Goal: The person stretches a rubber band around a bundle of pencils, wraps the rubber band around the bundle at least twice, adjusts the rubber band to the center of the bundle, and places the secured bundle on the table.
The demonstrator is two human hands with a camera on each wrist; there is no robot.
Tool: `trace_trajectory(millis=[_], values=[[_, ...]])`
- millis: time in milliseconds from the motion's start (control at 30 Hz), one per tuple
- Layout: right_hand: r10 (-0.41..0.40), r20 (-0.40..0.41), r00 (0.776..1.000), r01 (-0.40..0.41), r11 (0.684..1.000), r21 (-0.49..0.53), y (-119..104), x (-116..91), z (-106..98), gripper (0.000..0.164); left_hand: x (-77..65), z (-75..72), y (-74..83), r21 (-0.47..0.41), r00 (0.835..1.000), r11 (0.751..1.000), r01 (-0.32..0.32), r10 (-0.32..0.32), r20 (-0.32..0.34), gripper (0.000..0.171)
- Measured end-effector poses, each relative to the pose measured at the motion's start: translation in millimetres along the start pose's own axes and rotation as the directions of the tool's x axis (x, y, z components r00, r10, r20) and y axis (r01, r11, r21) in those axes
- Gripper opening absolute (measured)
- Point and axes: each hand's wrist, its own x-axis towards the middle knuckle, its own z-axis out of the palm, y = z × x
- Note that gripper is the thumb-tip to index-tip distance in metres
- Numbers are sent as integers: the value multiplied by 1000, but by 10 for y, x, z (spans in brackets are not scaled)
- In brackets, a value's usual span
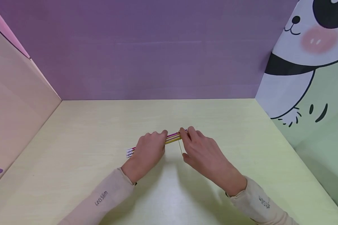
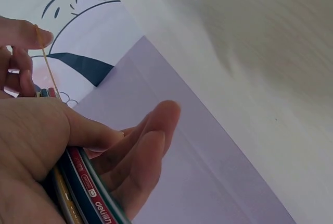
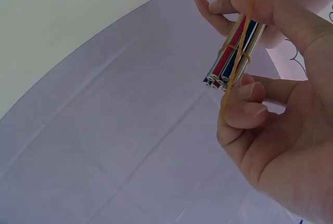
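A bundle of pencils in red, blue, yellow and other colours lies across my left hand, which grips it around the middle. Silvery ends of the pencils stick out on the left. In the left wrist view, printed lettering shows along the pencils. My right hand is at the other end of the bundle. Between its thumb and curled fingers it holds a thin orange rubber band stretched taut. That band runs across the pencils near their flat ends, where a loop of it also wraps round them.
Both hands are above a pale wooden table. A purple wall stands at the back, a pinkish panel on the left, and a green panel with a cartoon panda on the right.
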Motion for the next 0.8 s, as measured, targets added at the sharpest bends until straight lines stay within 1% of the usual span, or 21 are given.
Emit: trace_trajectory(millis=[67, 167, 267, 333, 400, 467, 567, 600, 667, 733, 800], values=[[1, -23, 1000, -1, 1000, -12, -9, 3, 5, 60, 11, -12, -10, -13, 1000, 1000, 10, -9, 12, 12], [-11, -49, 999, 9, 999, -43, -27, 0, 11, 55, 20, -23, -23, -22, 1000, 1000, 16, -16, 12, 11], [-24, -55, 998, 20, 997, -68, -56, -13, 3, 54, 32, -29, -45, -36, 1000, 999, 16, -15, 15, 12], [-38, -48, 998, 35, 997, -69, -82, -27, -7, 57, 51, -21, -80, -50, 1000, 999, 16, -15, 21, 14], [-57, -39, 998, 56, 998, -34, -112, -39, -21, 60, 87, 5, -145, -70, 999, 997, 29, -28, 25, 14], [-86, -27, 996, 87, 996, 22, -145, -50, -36, 61, 130, 42, -227, -89, 997, 994, 59, -56, 45, 13], [-122, -18, 992, 124, 986, 114, -171, -54, -47, 51, 186, 91, -336, -125, 991, 987, 105, -94, 95, 12], [-129, -19, 992, 130, 982, 136, -172, -52, -47, 47, 196, 94, -352, -142, 989, 983, 114, -98, 114, 12], [-128, -24, 991, 131, 975, 179, -158, -45, -51, 41, 207, 86, -356, -184, 986, 976, 112, -87, 141, 12], [-119, -44, 992, 126, 963, 237, -137, -40, -64, 39, 199, 57, -329, -254, 983, 960, 115, -74, 168, 15], [-114, -78, 990, 133, 942, 307, -117, -32, -81, 40, 179, 19, -292, -337, 979, 933, 125, -62, 192, 19]])
